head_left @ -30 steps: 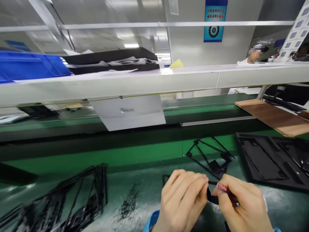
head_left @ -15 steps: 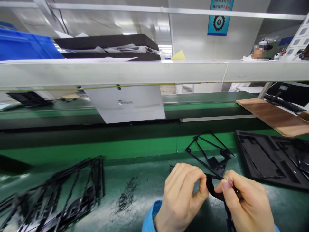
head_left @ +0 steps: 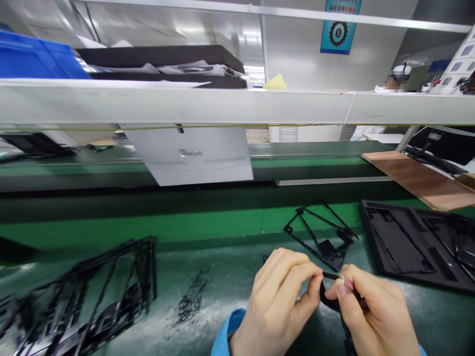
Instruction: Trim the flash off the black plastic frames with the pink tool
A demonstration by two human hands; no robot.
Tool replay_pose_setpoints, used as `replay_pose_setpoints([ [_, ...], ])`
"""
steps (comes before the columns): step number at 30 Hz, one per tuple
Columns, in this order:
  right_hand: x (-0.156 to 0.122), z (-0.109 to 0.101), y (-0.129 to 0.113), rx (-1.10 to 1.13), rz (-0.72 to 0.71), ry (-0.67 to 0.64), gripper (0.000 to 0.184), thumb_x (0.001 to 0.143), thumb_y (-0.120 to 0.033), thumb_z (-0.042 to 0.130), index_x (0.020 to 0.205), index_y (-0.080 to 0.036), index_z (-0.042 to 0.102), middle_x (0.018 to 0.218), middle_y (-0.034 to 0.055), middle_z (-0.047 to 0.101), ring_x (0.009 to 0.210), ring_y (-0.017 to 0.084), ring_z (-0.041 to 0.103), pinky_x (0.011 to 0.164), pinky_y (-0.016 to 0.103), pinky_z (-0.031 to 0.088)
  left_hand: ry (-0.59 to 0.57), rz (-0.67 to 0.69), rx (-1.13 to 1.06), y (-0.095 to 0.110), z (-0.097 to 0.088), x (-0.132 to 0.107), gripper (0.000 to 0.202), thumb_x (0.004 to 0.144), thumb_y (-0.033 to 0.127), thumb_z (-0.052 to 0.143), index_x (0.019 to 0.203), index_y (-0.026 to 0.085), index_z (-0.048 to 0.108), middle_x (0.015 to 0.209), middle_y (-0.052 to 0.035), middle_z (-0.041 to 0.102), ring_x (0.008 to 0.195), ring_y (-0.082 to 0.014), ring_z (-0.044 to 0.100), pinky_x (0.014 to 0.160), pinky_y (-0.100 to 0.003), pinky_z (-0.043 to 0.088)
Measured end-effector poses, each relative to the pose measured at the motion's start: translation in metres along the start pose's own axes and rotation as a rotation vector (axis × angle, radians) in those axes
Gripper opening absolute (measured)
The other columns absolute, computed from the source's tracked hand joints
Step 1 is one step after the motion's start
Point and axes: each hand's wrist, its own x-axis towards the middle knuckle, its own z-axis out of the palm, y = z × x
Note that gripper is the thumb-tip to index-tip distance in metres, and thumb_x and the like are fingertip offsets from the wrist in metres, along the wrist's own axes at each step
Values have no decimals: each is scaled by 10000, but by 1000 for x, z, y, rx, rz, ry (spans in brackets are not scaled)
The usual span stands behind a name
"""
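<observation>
Between my two hands is a thin black plastic frame (head_left: 328, 298), mostly hidden by my fingers. My left hand (head_left: 284, 299) pinches its edge between thumb and forefinger. My right hand (head_left: 371, 309) is closed on the same part from the other side, with a small pinkish thing (head_left: 348, 283) showing between thumb and finger; its kind I cannot make out. Just beyond my hands, several similar black frames (head_left: 315, 236) lie overlapping on the green bench (head_left: 230, 277). Left of my hands sits a loose heap of thin black scraps (head_left: 190, 302).
A stack of black frames (head_left: 100, 296) lies at the left. At the right a black foam tray (head_left: 408, 247) holds more frames, below a wooden board (head_left: 419, 178). A white shelf (head_left: 222, 106) crosses above the bench, with a hanging white sheet (head_left: 193, 158). A person (head_left: 397, 81) is beyond it.
My fingertips have shifted slightly along the frame, and less of its curved black part shows between my hands. Both hands keep their grip. The view has turned a little.
</observation>
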Motion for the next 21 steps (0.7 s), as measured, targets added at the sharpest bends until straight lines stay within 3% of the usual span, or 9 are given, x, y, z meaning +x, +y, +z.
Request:
replay_pose_setpoints([
  [9, 3, 1, -3, 39, 6, 35, 310, 1112, -193, 500, 849, -259, 648, 649, -61, 640, 477, 110, 620, 493, 210, 469, 36, -7, 48, -1, 8, -9, 141, 1048, 50, 635, 1015, 188, 633, 893, -33, 686, 781, -156, 624, 730, -281, 522],
  [21, 6, -6, 0, 107, 61, 3, 381, 1139, -260, 499, 807, -257, 685, 613, -49, 608, 491, 132, 595, 487, 229, 462, 12, -28, 41, 0, 2, -3, 182, 1015, 33, 603, 969, 208, 585, 861, -2, 664, 783, -134, 613, 739, -251, 526],
])
